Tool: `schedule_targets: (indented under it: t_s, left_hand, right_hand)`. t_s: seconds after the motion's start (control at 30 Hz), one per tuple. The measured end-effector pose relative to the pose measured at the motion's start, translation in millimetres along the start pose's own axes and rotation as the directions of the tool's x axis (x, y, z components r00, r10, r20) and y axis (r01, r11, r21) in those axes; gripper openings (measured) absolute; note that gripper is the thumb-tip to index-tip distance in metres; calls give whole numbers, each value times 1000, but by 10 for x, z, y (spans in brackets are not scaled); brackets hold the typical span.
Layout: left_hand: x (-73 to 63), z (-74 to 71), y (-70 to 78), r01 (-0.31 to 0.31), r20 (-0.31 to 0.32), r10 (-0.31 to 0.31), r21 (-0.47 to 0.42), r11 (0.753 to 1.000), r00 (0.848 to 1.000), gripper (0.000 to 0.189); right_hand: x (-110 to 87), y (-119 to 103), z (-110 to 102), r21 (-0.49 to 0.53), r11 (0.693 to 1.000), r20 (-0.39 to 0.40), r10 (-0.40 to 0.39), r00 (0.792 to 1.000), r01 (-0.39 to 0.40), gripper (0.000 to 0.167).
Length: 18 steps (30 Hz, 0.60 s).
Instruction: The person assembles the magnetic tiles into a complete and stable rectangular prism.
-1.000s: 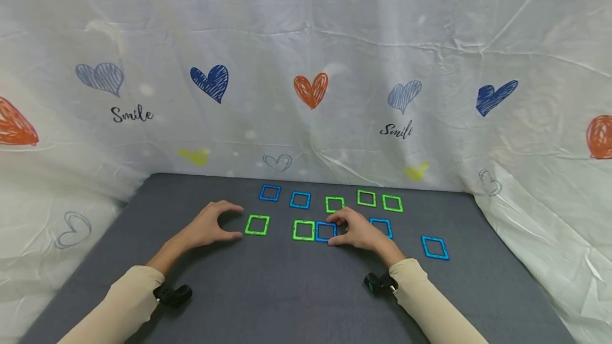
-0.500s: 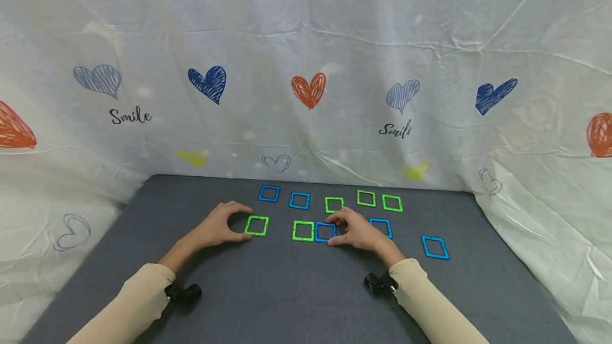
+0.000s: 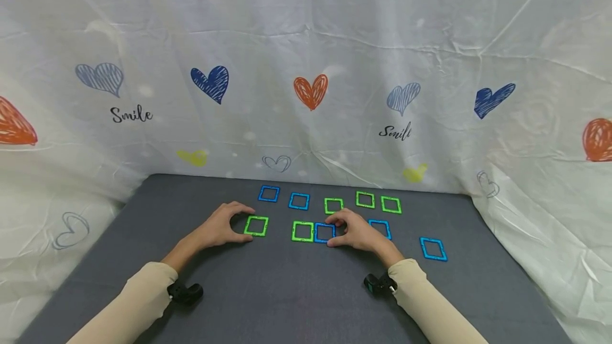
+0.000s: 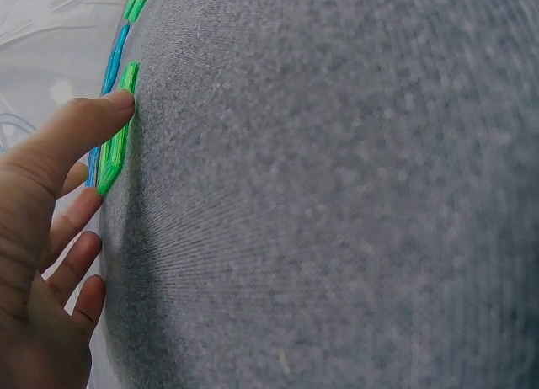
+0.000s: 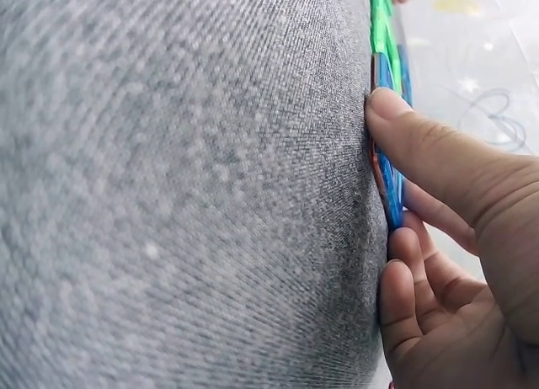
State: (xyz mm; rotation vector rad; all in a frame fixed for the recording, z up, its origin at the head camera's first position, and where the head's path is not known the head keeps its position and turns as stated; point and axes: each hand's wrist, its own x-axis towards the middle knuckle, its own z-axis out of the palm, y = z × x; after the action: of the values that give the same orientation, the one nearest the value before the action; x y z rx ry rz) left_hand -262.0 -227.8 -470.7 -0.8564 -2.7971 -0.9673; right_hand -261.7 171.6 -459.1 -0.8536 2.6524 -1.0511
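My left hand [image 3: 222,227] spans a green square magnetic tile [image 3: 255,235], an open frame lying flat. In the left wrist view, the thumb presses the near edge of that tile [image 4: 120,145], and the fingers reach round its side. My right hand [image 3: 356,231] grips a blue square magnetic tile [image 3: 321,241] between thumb and fingers. Its left edge lies against another green tile [image 3: 302,240]. The right wrist view has the thumb on the near edge of the blue tile [image 5: 390,195], while its far side is partly hidden behind the fingers.
Behind the hands lie two blue tiles, one nearer the left [image 3: 269,200], and several green ones, including a far-right tile [image 3: 391,212]. A blue tile [image 3: 380,221] sits partly behind my right hand; another blue tile [image 3: 434,258] is farther right. A printed curtain [image 3: 268,131] borders the grey table [image 3: 287,291].
My left hand has moved right, bringing its thumb and fingers to the edges of the left green tile. My right hand stays at the blue tile.
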Motion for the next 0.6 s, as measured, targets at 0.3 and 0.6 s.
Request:
schedule_targets:
  t_s: [0.3,0.6]
  left_hand:
    - [61,22,0,8,40,-9,23,1000,999,60]
    - [64,51,32,-4,42,4,9,1000,999,49]
  right_hand:
    - [9,23,4,3,1000,0,-9,1000,9,47]
    - [-2,27,1,9,1000,2,-5,1000,5,47]
